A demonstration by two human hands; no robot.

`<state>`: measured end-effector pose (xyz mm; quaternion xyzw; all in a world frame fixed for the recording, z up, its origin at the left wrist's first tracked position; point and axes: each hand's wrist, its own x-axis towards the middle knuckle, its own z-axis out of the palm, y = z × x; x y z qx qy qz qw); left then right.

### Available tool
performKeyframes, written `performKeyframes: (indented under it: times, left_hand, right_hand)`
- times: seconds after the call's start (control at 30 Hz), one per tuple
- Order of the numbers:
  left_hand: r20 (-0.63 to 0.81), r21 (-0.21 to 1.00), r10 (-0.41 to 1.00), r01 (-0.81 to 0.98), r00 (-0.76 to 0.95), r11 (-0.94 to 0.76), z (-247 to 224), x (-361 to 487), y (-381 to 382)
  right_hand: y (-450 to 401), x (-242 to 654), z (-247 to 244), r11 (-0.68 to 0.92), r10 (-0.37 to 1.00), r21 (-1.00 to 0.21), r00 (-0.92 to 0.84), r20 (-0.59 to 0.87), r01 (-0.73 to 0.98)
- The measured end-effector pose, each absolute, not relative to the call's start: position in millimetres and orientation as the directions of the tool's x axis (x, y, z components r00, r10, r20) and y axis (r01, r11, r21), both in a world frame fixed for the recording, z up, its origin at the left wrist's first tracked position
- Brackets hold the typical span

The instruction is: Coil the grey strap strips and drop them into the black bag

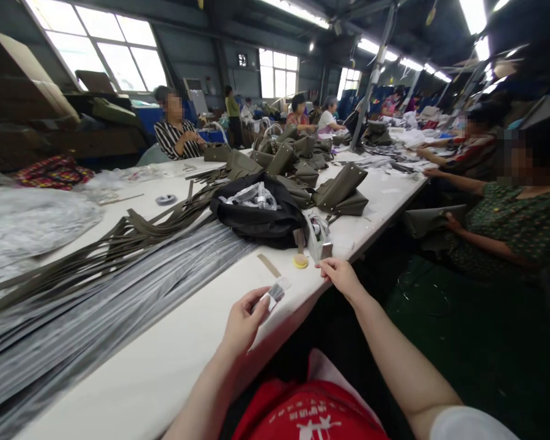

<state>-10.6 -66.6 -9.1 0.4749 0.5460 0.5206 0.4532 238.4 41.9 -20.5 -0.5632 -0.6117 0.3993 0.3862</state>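
My left hand is closed around a small clear plastic packet with something grey and white in it, held over the table's front edge. My right hand reaches forward with thumb and fingers pinched at the lower front of a pale holder that has a metallic end piece. What the pinch holds, if anything, is too small to make out. Just left of that holder a round yellow-rimmed disc lies on the table. A short tan strip lies flat between the disc and my left hand.
A black cloth bag with clear plastic inside stands behind the disc. Long grey strips and olive straps cover the table's left side. Olive handbags are heaped farther back. A co-worker in a patterned shirt sits at right.
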Motion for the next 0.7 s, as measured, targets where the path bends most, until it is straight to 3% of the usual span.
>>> performKeyframes:
  times: [0.13, 0.23, 0.7]
  left_hand:
    - [-0.007, 0.998, 0.994, 0.068, -0.107, 0.014, -16.1, 2.6, -60.1]
    - [0.046, 0.995, 0.992, 0.095, -0.116, -0.035, -17.0, 5.6, -59.4]
    - [0.078, 0.993, 0.986, 0.102, -0.146, -0.063, -25.2, -1.4, -63.2]
  right_hand:
    - [-9.0, 191.5, 3.4, 0.080, 0.923, -0.990, -0.384, 0.030, 0.115]
    - [-33.2, 169.6, 6.6, 0.032, 0.862, -0.999, -0.507, 0.029, -0.002]
    - [-33.8, 149.3, -14.8, -0.018, 0.911, -0.978, -0.399, -0.102, 0.208]
